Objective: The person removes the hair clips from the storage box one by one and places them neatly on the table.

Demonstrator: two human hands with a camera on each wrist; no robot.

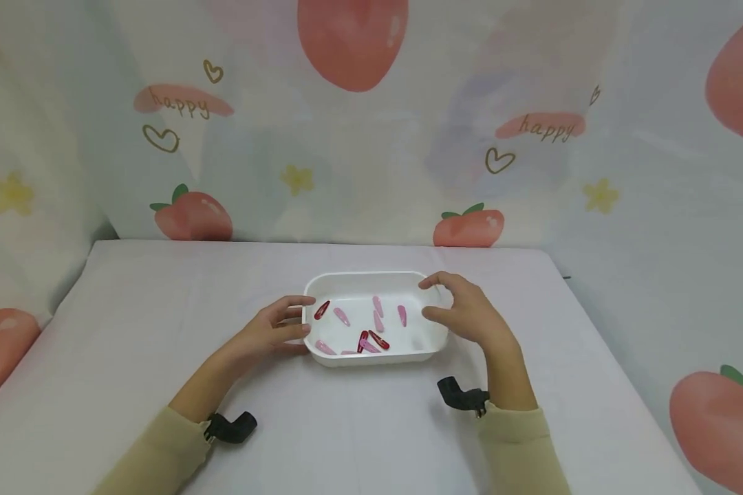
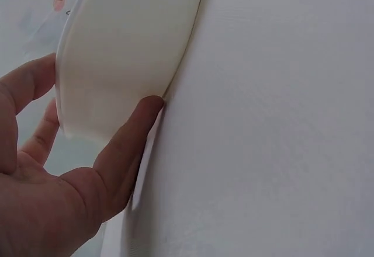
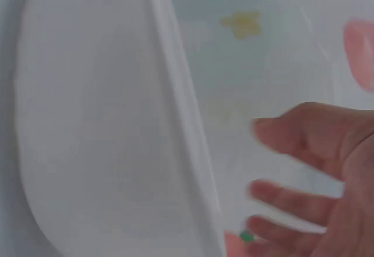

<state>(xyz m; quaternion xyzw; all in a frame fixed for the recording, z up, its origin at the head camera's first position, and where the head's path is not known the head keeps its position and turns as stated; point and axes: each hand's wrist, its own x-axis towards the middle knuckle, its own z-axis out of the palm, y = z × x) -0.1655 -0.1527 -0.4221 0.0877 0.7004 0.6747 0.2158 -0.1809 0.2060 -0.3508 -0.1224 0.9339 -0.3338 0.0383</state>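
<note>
A white rectangular tray (image 1: pixel 376 359) with rounded corners sits on the table. Inside it lie several snap hair clips, some dark red like the red clip (image 1: pixel 379 339), others pink like the pink clip (image 1: pixel 342 316). My left hand (image 1: pixel 278 326) holds the tray's left end, with fingertips on the rim; in the left wrist view, another digit of the left hand (image 2: pixel 64 181) reaches its lower edge. At the opposite end, my right hand (image 1: pixel 470 309) has its thumb and fingers spread. In the right wrist view, a gap separates the right hand (image 3: pixel 315 175) from the tray wall (image 3: pixel 105 117).
A white cloth covers the table (image 1: pixel 371 440). Behind it and along both sides hangs a patterned curtain (image 1: pixel 371 137) with peaches, flowers and hearts. Black wrist camera mounts (image 1: pixel 232 427) stick out from both sleeves above the cloth.
</note>
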